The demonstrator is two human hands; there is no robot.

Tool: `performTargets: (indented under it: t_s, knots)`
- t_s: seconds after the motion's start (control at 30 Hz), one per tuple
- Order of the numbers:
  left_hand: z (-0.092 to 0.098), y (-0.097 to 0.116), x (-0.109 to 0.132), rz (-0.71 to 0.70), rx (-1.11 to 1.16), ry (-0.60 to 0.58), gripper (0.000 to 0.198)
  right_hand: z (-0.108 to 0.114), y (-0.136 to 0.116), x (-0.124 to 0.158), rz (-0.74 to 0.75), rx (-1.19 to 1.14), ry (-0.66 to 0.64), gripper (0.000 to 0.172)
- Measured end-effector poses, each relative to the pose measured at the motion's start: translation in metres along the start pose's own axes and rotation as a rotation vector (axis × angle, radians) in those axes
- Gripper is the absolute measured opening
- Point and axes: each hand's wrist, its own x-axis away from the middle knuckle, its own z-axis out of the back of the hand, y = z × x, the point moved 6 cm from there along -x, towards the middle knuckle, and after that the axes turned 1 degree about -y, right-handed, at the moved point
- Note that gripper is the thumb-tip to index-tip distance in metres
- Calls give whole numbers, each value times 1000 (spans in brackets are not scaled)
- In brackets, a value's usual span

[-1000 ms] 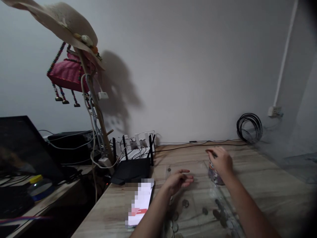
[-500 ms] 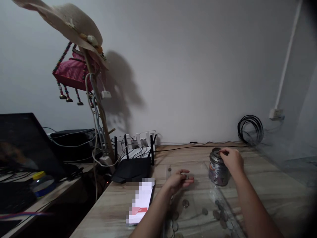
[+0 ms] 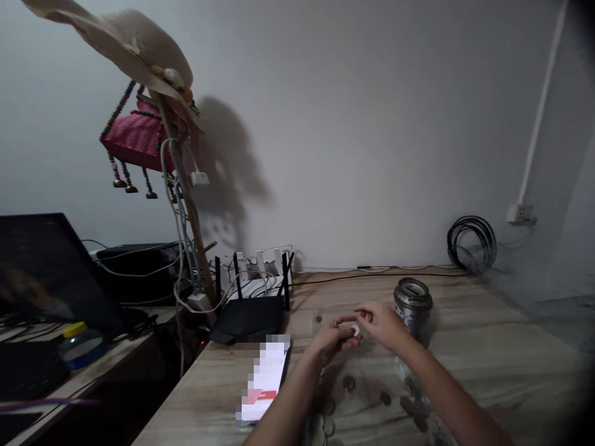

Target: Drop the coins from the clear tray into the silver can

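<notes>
Between the thumb and fingers of my left hand [image 3: 333, 341], a pale round coin [image 3: 356, 331] shows its face. My right hand [image 3: 383, 323] is close beside it, fingers slightly bent and apart, with nothing visible in them. Behind my right wrist stands a can-shaped coin bank [image 3: 413, 297], upright, a slot in its metal lid; my right hand covers part of its side. Loose coins [image 3: 348, 383] lie in a shallow clear plastic tray [image 3: 367, 409] below my hands, several at its left and right sides. My right forearm hides some of them.
Left of my forearm lies a phone [image 3: 267, 378] with a lit screen. Beyond it sits a black router [image 3: 251, 316] with cables. A post [image 3: 186, 204] carries a hat and pink bag. Coiled black cable [image 3: 471, 244] leans on the wall at right.
My right hand has moved left from the coin bank's lid to my left hand. A coin now shows in my left fingers, which were more spread before.
</notes>
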Motion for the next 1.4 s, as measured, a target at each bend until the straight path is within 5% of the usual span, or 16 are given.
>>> performTargets:
  t_s: [0.1,0.23,0.33,0.43,0.53,0.77,0.87,0.97,1.03,1.23,1.4]
  knots:
    - [0,1,0,-25,-7,-1,45,-38,2,5,-36,-167,-278,24]
    - [-6,-1,2,45,-18,-85,35,-37,11,5,-73,-172,-304,19]
    - [-6,-3,3,94,5,-81,30,2,11,-1,-51,34,-69,16]
    - [-4,-3,4,97,42,-33,29,63,14,1,-52,259,362,19]
    - [-3,-3,4,99,39,-18,29,106,38,11,-208,452,614,21]
    - [-2,-4,3,113,101,-23,31,113,107,12,-451,377,405,23]
    - [-2,-7,2,153,192,-55,34,116,89,13,-411,488,523,23]
    - [-2,-7,1,160,288,-86,39,110,46,13,-211,543,702,24]
    - [-2,-6,0,156,329,-100,42,87,21,8,-66,442,628,23]
    - [-1,-8,-2,158,326,-108,42,-17,-9,0,101,115,-127,17]
    - [-8,-12,0,219,261,-193,43,-42,1,8,6,53,-401,20]
